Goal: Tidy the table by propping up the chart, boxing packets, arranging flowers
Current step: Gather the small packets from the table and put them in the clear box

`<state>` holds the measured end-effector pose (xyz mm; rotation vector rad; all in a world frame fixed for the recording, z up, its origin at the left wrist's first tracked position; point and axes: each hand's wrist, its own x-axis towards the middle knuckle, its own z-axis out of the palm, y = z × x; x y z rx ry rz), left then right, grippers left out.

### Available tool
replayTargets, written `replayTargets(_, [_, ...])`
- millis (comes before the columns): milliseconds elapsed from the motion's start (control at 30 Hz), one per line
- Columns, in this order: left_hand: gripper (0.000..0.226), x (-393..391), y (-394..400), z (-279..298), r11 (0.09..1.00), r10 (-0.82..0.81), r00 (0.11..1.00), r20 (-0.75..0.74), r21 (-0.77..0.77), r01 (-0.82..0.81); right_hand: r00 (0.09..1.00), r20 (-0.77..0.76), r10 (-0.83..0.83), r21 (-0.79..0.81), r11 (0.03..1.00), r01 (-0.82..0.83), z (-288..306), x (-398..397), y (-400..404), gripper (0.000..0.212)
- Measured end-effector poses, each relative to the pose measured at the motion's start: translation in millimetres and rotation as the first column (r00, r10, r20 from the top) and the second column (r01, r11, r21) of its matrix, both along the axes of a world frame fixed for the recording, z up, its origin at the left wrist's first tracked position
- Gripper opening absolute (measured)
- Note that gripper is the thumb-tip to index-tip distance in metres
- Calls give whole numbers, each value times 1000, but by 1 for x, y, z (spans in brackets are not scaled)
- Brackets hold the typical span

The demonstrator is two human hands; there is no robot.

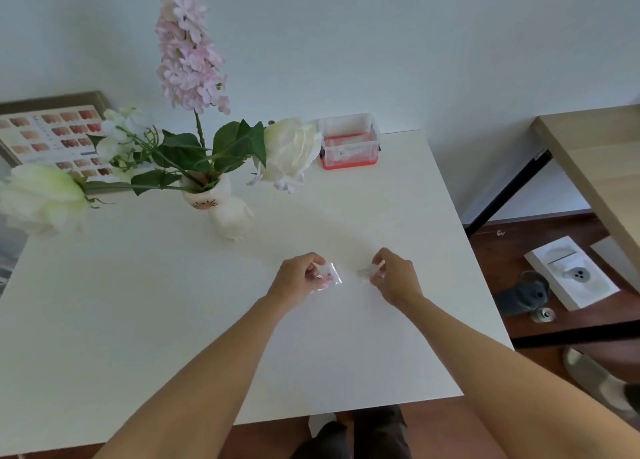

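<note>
While both hands pinch clear packets, left hand (298,276) packet (330,275) upright, right hand (394,275) packet (367,272) flat.

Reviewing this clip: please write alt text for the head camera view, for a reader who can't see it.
Two bare hands over a white table each pinch a small clear packet: left hand, right hand. Farther back stand a red-based clear box, a cat-face vase of artificial flowers, and a colour chart propped against the wall.
</note>
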<state>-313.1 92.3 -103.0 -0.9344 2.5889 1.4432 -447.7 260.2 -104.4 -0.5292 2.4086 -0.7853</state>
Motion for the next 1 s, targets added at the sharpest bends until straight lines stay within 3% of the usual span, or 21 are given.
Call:
replayTargets(200, [33, -22, 19, -12, 970, -42, 995, 85, -236, 61, 997, 18, -81, -31, 996, 81, 3, -26, 17, 24])
replayTargets(400, [28, -32, 31, -11, 965, 44, 996, 74, -260, -24, 997, 5, -73, -24, 997, 73, 2, -51, 24, 23])
replayTargets(533, [26, -37, 33, -7, 968, 29, 992, 126, -253, 4, 999, 21, -44, -33, 998, 45, 4, -68, 20, 22])
replayTargets(667, [23, -51, 25, -3, 975, 131, 983, 131, -197, -103, 999, -26, 34, -13, 999, -35, 11, -95, 10, 14])
replayTargets(900, [15, -144, -5, 39, 920, 365, 917, -161, -88, -381, 995, -100, -30, -68, 997, 23, 36, -165, -14, 31])
replayTargets(1000, [21, -190, -19, 53, 884, 409, 877, -253, -130, -450, 994, -74, -86, -133, 988, 75, 47, -194, -31, 21])
